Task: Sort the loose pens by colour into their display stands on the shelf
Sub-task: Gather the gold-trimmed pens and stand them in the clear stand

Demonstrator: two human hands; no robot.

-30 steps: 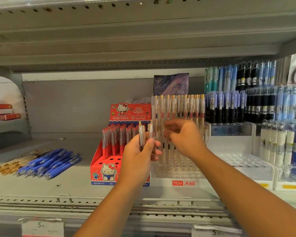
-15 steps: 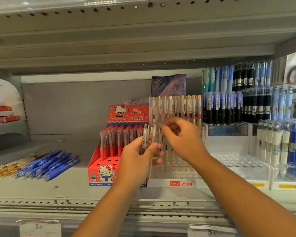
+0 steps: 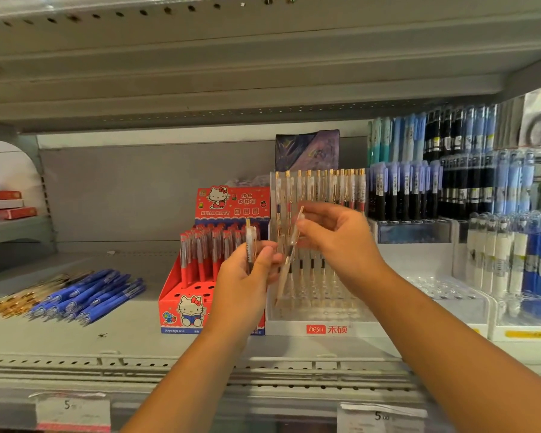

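My left hand grips a clear pen with a gold clip, held upright in front of the red Hello Kitty stand. My right hand pinches a second clear pen, tilted, its tip down over the clear hesu stand. That stand has a back row of clear gold-clipped pens. The red stand holds several red pens. Loose blue pens and loose gold-clipped pens lie on the shelf at the left.
Tiered stands of blue, black and white pens fill the right side. A dark box stands behind the hesu stand. Red boxes sit on the neighbouring shelf at far left. The upper shelf hangs close overhead. Price tags line the front rail.
My right hand has drawn one clear pen away from the pens in my left hand and tilted it toward the clear stand. My left hand stays in place.
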